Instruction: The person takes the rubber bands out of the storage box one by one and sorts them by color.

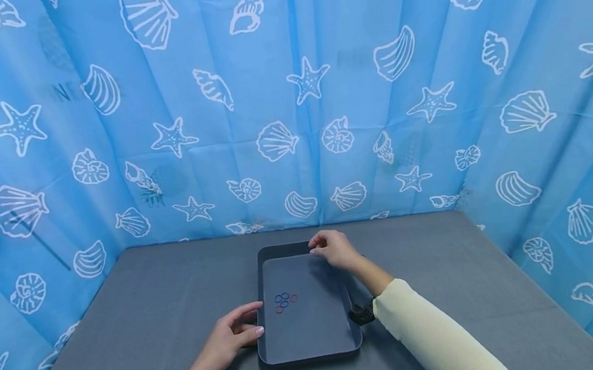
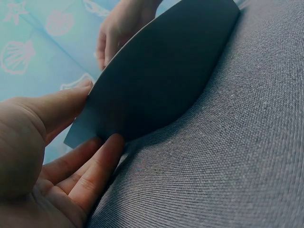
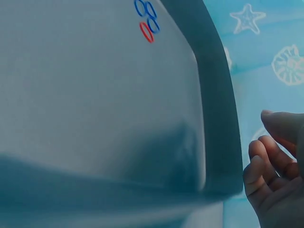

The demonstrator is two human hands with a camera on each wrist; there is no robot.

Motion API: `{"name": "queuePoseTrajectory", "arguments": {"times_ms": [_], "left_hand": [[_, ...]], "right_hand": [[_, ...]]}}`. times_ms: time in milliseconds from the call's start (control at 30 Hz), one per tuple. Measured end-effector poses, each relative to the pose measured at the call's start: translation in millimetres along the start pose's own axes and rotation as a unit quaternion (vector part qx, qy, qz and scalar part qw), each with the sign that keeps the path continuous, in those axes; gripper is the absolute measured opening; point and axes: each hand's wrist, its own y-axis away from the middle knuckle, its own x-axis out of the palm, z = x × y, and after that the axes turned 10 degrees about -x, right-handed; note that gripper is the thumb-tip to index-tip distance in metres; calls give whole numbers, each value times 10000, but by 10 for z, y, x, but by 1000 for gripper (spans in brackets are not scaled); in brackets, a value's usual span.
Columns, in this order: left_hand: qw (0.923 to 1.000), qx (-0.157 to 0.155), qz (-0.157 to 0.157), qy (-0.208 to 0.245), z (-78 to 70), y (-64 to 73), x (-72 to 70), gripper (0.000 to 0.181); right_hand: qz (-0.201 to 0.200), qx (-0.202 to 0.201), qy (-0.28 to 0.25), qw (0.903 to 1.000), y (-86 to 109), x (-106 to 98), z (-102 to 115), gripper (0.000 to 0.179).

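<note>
A dark grey rectangular tray (image 1: 313, 329) lies on the grey cloth-covered table. Inside it, left of its middle, are small thin rings: three blue rings (image 1: 284, 303) grouped together and two red rings (image 1: 293, 298) beside them. My left hand (image 1: 231, 337) touches the tray's left side with fingers extended. In the left wrist view its thumb is at the rim, and its other fingertips meet the outer wall (image 2: 156, 80) near the cloth. My right hand (image 1: 335, 249) is over the far right corner, fingers loosely bent, nothing between them. In the right wrist view its fingertips are beside the tray's rim.
The grey tabletop (image 1: 177, 296) extends around the tray. A blue curtain (image 1: 287, 106) with white shell and starfish prints hangs behind and along both sides. A black band (image 1: 362, 313) shows at the right wrist, below a pale sleeve (image 1: 434, 334).
</note>
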Motion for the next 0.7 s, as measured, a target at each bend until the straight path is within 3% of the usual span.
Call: {"name": "queuePoseTrajectory", "arguments": {"times_ms": [267,700], "left_hand": [[10000,-10,45,-4,-10,-2,-6,54],[10000,-86,13,-36,-11,-11,-7,53]], "right_hand": [[622,-379,142,9972,17,140,60,7],[1599,-578,-141,9853,41,330,175,11]]}}
